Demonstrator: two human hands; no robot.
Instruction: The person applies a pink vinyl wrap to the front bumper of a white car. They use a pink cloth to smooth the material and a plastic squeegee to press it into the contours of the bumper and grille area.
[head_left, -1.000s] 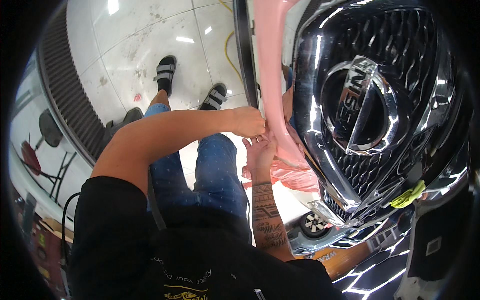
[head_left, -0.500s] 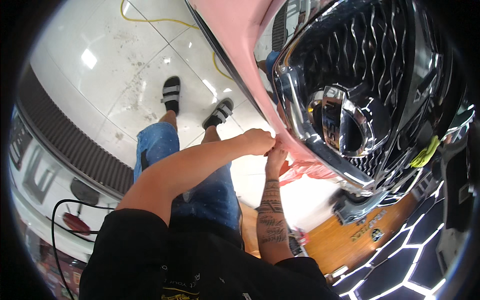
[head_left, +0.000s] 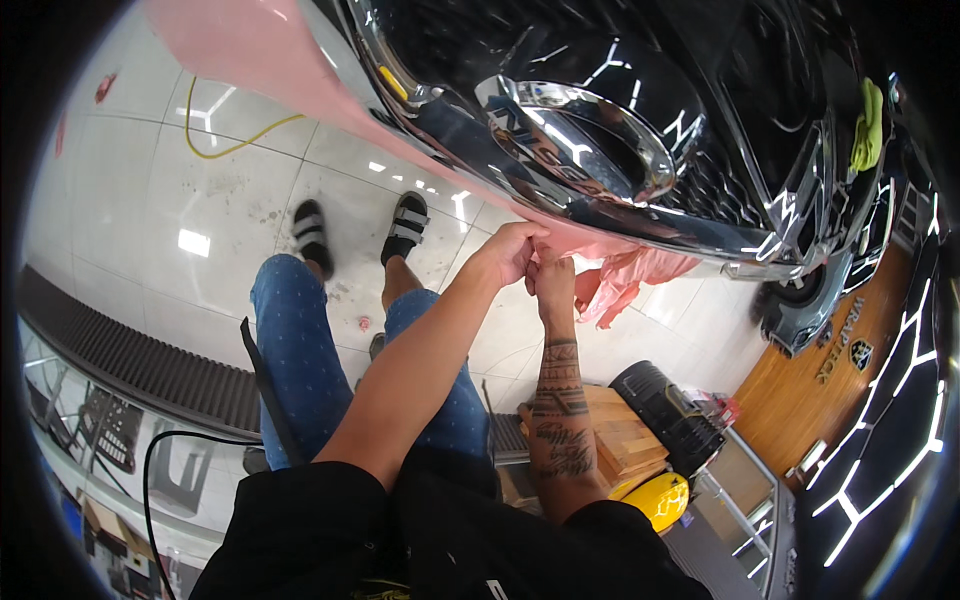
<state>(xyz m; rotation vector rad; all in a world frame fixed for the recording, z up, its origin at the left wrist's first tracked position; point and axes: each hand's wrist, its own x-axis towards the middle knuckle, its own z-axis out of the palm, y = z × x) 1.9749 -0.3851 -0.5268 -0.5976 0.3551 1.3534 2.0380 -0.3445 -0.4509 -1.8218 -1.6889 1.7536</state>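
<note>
Pink film (head_left: pixel 628 275) is stretched in a long band along the edge of the car's front end, from way up at the upper left down to the person's hands, and just past them it bunches into a loose crumpled flap hanging over the tile floor (head_left: pixel 230 190). Left hand (head_left: pixel 510 252) is mostly closed, fingers curled, thumb right up at the film's edge, so it looks like a pinch on it. Right hand (head_left: pixel 552 278), the one on the tattooed forearm (head_left: pixel 562 410), sits just beside it, also curled up small and pinching the same edge as far as I can make out. Fingertips are mostly hidden on both, so can't tell exactly how much film each one has.

Black grille (head_left: pixel 450 60) is right above the hands, with a big chrome badge (head_left: pixel 540 155) on it. Yellow-green cloth (head_left: pixel 867 128) is draped on the car over at the right. Down on the floor you've got a yellow cord (head_left: pixel 245 143) and the person's strapped sandals (head_left: pixel 311 228), plus a wooden box (head_left: pixel 625 430) next to a black case (head_left: pixel 665 415), near the right forearm.
</note>
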